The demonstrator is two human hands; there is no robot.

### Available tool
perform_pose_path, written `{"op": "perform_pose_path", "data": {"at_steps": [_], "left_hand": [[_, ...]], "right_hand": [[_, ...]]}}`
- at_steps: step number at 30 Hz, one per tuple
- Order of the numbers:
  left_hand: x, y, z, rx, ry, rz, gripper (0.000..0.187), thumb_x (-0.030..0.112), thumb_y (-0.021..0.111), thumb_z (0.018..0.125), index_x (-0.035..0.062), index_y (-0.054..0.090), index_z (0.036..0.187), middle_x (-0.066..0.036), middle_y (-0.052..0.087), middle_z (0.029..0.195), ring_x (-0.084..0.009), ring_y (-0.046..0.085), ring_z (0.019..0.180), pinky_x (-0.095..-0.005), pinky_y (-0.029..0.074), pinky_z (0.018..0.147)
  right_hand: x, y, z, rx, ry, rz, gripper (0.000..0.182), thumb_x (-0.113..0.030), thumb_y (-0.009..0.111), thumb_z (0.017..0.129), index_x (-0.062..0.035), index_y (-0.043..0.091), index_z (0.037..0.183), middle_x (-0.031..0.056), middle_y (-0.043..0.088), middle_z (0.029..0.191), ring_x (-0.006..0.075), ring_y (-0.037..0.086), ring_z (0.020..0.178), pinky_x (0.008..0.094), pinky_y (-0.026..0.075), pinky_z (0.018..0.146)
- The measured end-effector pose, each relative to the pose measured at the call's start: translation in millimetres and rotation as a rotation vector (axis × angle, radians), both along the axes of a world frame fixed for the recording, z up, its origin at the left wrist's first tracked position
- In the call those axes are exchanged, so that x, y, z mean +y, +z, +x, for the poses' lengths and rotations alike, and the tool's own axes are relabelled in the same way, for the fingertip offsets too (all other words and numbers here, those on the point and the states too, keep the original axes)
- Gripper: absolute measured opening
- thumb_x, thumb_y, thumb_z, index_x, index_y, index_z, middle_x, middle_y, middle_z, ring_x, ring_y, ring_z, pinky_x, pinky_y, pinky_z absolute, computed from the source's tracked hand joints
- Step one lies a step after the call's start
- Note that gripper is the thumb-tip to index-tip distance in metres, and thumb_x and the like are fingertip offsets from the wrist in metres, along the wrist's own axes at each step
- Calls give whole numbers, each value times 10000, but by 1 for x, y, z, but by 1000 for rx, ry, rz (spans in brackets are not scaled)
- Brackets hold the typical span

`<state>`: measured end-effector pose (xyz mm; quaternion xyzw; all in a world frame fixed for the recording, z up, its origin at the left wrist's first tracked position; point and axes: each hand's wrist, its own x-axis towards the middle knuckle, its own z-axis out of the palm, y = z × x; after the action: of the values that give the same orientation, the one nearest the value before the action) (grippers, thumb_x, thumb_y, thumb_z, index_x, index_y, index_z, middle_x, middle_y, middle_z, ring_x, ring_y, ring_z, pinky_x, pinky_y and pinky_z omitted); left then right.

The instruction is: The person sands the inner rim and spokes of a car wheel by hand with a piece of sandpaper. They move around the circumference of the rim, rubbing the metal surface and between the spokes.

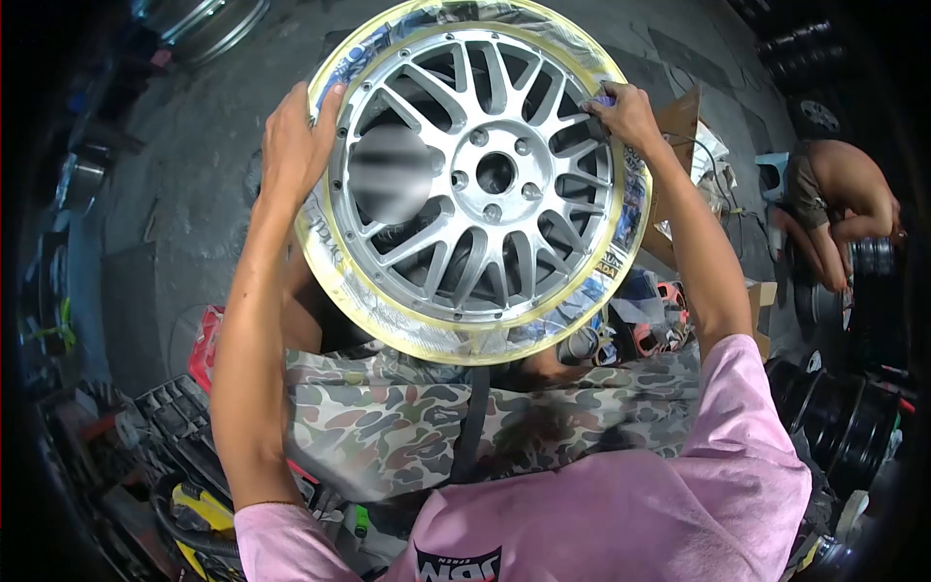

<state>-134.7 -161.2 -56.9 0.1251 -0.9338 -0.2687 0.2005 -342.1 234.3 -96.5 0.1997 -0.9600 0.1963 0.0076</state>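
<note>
The wheel (495, 136), silver and multi-spoked, faced the camera above the camouflage cloth (378, 417) over the person's lap. Printed paper (373, 315) and yellow tape (441, 346) covered its outer rim; near four o'clock, the fragments "AUN" and "ADA" could be read, while the rest of the print was too small or creased to make out. The left hand (296, 141) grasped the wheel's edge at ten o'clock, thumb on the front, its other fingers partly hidden. At two o'clock, the right hand (628, 118) pinched a small purple piece (605, 100) against the wheel, mostly covered by its fingers. A round blur (391, 175) hid spokes at nine o'clock (an odd smudge, nothing behind it legible). The pink shirt (601, 504) bore inverted letters, "JDM", cut off at six o'clock. Just beyond the wheel, at three o'clock, an open cardboard box (682, 121) had crumpled white material (713, 155) at its opening. Farther out, another person (846, 179) crouched by a dark wheel (817, 291).
</note>
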Motion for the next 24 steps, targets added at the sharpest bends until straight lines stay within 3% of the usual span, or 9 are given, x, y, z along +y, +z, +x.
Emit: {"op": "perform_pose_path", "data": {"at_steps": [1, 2, 4, 5, 12, 18, 20, 22, 24], "left_hand": [[-1, -1, 1, -17, 14, -19, 530, 464, 560, 1034, -59, 644, 1057, -335, 679, 1017, -498, 653, 1010, -496, 490, 862], [-1, -3, 2, -22, 14, -20, 530, 464, 560, 1034, -59, 644, 1057, -335, 679, 1017, -498, 653, 1010, -496, 490, 862], [3, -2, -1, 33, 14, -12, 502, 425, 569, 1032, -73, 625, 1010, -325, 670, 1031, -523, 633, 990, -535, 486, 851], [3, 0, -1, 34, 2, -17, 502, 425, 569, 1032, -73, 625, 1010, -325, 670, 1031, -523, 633, 990, -535, 486, 851], [0, -3, 3, 20, 19, -20, 503, 423, 568, 1029, -77, 619, 1013, -333, 666, 1040, -526, 629, 1005, -538, 484, 854], [3, -5, 0, 76, 13, -22, 488, 408, 564, 1032, -75, 609, 974, -333, 662, 1001, -528, 627, 970, -545, 482, 833], [-1, -9, 3, 93, 19, -16, 483, 404, 565, 1033, -72, 606, 963, -330, 662, 992, -527, 627, 959, -547, 483, 828], [0, -7, -1, 74, -16, -7, 479, 403, 572, 1027, -68, 610, 955, -324, 665, 990, -527, 629, 951, -548, 487, 826], [-1, -6, -4, 89, -5, -5, 476, 402, 582, 1020, -68, 613, 952, -325, 665, 991, -528, 630, 950, -546, 492, 830]], "right_hand": [[-3, 3, -6, -87, 29, 31, 286, -230, 754, 850, -1, 744, 1021, 279, 713, 920, 456, 689, 920, 473, 547, 849], [-9, 2, -11, -92, 29, 30, 286, -230, 754, 850, -1, 744, 1021, 279, 713, 920, 456, 689, 920, 473, 547, 849], [-22, -1, -26, 213, 257, 16, 293, -227, 753, 845, -17, 731, 1049, 271, 712, 933, 451, 686, 935, 488, 548, 861], [-29, 2, -33, 206, 315, 64, 287, -212, 747, 841, -14, 712, 1045, 268, 711, 946, 452, 682, 945, 508, 546, 860], [-16, 1, -11, 82, 88, 259, 268, -190, 783, 815, 15, 706, 970, 272, 718, 940, 457, 695, 931, 513, 562, 843], [-33, -9, -13, 300, 147, 192, 283, -165, 785, 816, 5, 707, 1028, 274, 718, 987, 446, 708, 965, 516, 572, 838], [-26, -1, -10, 110, 52, 329, 272, -135, 771, 806, 16, 692, 1019, 283, 708, 1004, 463, 695, 971, 521, 568, 845], [-31, 9, -19, 50, 105, 426, 270, -125, 750, 808, 5, 691, 1037, 283, 707, 996, 473, 683, 986, 512, 567, 864], [-43, 15, -25, 262, 241, 339, 267, -140, 739, 821, -23, 707, 1059, 274, 713, 1001, 454, 689, 991, 499, 570, 867]]}}
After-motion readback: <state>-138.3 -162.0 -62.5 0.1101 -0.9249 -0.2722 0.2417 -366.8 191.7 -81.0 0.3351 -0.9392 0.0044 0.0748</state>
